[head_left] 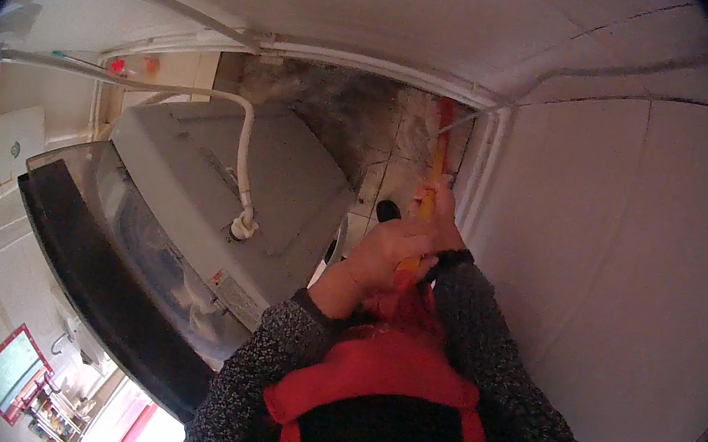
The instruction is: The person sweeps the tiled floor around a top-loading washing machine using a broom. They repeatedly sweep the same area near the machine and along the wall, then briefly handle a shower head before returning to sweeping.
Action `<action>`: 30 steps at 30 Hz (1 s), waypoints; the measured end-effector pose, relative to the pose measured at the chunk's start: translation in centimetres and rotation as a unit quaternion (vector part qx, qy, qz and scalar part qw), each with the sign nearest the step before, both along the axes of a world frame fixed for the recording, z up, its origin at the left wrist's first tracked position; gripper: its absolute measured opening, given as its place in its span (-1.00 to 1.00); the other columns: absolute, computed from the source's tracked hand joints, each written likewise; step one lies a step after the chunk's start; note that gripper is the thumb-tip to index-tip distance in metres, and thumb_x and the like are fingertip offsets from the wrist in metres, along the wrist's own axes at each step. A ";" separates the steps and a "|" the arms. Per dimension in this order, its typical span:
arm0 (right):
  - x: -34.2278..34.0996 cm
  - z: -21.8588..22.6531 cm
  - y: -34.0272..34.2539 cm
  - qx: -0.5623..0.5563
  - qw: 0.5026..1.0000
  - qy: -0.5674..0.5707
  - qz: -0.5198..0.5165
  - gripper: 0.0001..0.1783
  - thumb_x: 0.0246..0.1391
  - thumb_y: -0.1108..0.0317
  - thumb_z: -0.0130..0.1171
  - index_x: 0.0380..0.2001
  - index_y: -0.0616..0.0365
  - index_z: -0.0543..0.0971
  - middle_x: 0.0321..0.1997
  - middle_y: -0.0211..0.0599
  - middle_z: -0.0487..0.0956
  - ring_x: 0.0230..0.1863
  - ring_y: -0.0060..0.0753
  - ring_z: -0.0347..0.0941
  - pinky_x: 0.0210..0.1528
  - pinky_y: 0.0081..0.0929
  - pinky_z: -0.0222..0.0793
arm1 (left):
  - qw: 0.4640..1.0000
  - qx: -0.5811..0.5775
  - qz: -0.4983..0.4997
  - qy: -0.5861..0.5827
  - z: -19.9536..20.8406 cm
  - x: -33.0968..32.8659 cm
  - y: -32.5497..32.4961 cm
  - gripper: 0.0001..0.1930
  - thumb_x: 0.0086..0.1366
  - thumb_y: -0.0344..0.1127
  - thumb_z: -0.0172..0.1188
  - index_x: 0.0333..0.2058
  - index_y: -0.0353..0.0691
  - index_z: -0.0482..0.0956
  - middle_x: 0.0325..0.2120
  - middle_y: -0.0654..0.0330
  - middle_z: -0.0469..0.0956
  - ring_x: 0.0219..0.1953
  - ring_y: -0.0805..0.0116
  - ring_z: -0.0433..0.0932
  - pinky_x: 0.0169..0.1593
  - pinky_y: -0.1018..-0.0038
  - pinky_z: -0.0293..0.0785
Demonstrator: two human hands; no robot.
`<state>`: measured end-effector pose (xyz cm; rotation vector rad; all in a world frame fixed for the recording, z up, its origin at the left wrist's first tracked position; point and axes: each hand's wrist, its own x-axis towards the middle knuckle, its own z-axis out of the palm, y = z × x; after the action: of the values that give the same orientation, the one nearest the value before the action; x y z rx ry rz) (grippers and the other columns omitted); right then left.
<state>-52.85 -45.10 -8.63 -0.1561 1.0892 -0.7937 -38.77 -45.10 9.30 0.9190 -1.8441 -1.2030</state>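
A long orange-and-red pole (440,147) runs away from my body toward the tiled floor. My left hand (387,257) is closed round its near part, close to my chest. Farther along, my right hand (440,207) grips the same pole, its fingers wrapped about it. What is at the pole's far end I cannot make out. Left of my hands stands a grey washing machine (283,180) with a pale hose (245,144) joined to its back panel.
The machine's dark raised lid (101,273) stands on the left. A white wall (612,228) rises close on my right. White pipes (374,65) run along the far wall. Dark wet-looking grime covers floor tiles (372,183) behind the machine. A red-framed mirror (14,373) is at lower left.
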 end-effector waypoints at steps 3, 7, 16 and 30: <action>0.5 -0.6 -0.6 -0.051 0.986 0.101 -0.124 -0.75 -0.13 0.16 0.03 -0.50 0.09 0.32 -0.58 -0.46 0.33 -0.53 -0.46 0.27 -0.51 -0.53 0.20 | 1.000 -0.019 0.003 0.015 -0.2 -0.1 -1.0 -0.80 -0.11 -0.45 0.15 -0.41 -0.21 0.43 -0.45 0.05 0.45 -0.35 0.07 0.45 -0.31 0.36 0.38; -0.8 -0.8 -2.1 0.019 0.986 0.036 -0.163 -0.77 -0.13 0.20 0.02 -0.48 0.10 0.31 -0.57 -0.45 0.34 -0.52 -0.53 0.27 -0.52 -0.56 0.21 | 0.997 0.074 0.030 -0.010 -2.5 -0.8 -2.3 -0.86 -0.08 -0.43 0.15 -0.48 -0.21 0.40 -0.46 0.06 0.46 -0.41 0.09 0.45 -0.33 0.35 0.40; -0.4 2.8 -1.6 0.048 0.997 -0.053 0.029 -0.81 -0.07 0.21 0.01 -0.40 0.02 0.30 -0.45 -0.51 0.27 -0.47 -0.59 0.19 -0.41 -0.72 0.15 | 0.997 -0.030 0.076 -0.003 0.4 -1.9 0.2 -0.86 -0.12 -0.46 0.15 -0.50 -0.20 0.42 -0.53 0.14 0.45 -0.46 0.15 0.46 -0.38 0.40 0.39; 0.6 7.4 -1.5 0.029 0.980 -0.095 -0.171 -0.88 -0.02 0.26 -0.15 -0.55 -0.01 0.25 -0.65 -0.52 0.26 -0.65 -0.51 0.15 -0.57 -0.60 0.16 | 0.988 0.033 0.058 0.142 3.2 -1.3 -0.4 -0.82 -0.15 -0.50 0.17 -0.48 -0.23 0.42 -0.51 0.13 0.45 -0.44 0.10 0.45 -0.34 0.43 0.37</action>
<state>-52.25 -46.58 -1.24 0.1592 0.9678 -1.0606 -40.07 -45.55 12.50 0.8310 -1.5147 -1.2577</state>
